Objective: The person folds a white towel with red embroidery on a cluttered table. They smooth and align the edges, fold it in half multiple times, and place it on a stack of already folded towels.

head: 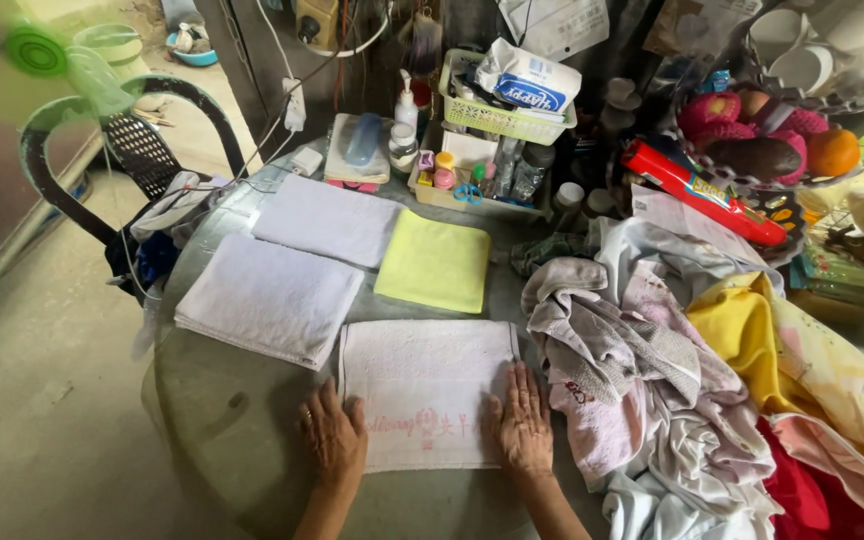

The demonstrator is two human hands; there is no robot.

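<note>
Towel (427, 385), white terry rectangle, lies flat under 2 hands (427, 432).

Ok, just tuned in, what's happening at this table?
A person presses both hands flat on a white towel spread on the table: left hand at its left edge, right hand at its right. Three folded towels lie beyond, two white and one yellow. A heap of unfolded laundry sits to the right.
</note>
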